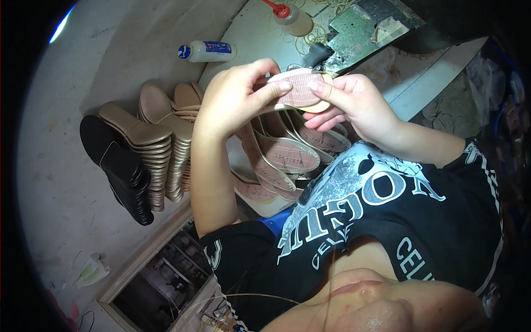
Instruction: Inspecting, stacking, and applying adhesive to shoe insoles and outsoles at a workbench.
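A shoe insole (pixel 301 93) with a pinkish, finely lined face and a pale yellow edge is held up between my two hands over the table. My left hand (pixel 235 91) pinches one side of it, with the thumb pressed flat on the lined face. On the opposite side my right hand (pixel 354 102) grips the rounded end, thumb on top and fingers curled beneath. Below my hands, several pink-lined insoles with shiny gold rims (pixel 287 156) lie overlapping in a loose pile. The far end of the held insole is partly hidden behind my left fingers.
Against the wall at left stand tied stacks of black insoles (pixel 119 160) and bronze insoles (pixel 138 133). A white bottle with blue label (pixel 210 51), a red-topped squeeze bottle (pixel 293 23), rubber bands (pixel 316 37) and a worn green metal block (pixel 365 30) are at the back.
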Tool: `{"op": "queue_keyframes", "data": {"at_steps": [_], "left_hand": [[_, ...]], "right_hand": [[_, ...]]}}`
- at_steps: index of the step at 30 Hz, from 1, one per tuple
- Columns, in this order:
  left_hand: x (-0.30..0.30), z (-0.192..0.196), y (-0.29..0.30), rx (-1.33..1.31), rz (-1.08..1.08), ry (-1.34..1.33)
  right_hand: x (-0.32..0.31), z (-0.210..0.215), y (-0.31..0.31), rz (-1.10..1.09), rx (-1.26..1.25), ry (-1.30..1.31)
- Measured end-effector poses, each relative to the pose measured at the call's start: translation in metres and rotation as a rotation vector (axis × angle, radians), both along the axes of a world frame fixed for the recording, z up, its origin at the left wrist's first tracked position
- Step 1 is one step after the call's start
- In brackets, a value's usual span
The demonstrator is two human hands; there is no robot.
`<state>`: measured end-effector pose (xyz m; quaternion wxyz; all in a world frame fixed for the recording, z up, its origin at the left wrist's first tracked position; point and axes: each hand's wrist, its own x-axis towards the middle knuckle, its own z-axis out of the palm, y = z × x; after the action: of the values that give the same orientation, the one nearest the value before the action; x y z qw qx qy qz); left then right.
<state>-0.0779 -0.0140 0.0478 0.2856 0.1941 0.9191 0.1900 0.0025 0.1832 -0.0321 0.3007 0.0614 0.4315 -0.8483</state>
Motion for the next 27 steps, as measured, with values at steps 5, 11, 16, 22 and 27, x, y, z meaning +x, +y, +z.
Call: {"op": "queue_keyframes", "data": {"at_steps": [5, 11, 16, 22, 27], "left_hand": [[0.016, -0.001, 0.002, -0.057, 0.001, 0.070], [0.027, -0.017, -0.004, 0.102, 0.161, -0.127], [0.036, -0.014, 0.005, 0.168, 0.252, -0.260], [0.039, -0.014, 0.008, 0.179, 0.400, -0.439], [0.044, -0.019, 0.014, 0.359, 0.590, -0.584]], "right_hand": [[-0.005, 0.000, 0.002, 0.014, 0.009, -0.053], [-0.011, 0.003, 0.002, 0.044, 0.036, -0.056], [-0.013, 0.005, 0.005, 0.071, 0.028, -0.035], [-0.015, 0.004, 0.010, 0.141, 0.041, -0.002], [-0.009, 0.006, 0.016, 0.232, 0.070, 0.081]]}}
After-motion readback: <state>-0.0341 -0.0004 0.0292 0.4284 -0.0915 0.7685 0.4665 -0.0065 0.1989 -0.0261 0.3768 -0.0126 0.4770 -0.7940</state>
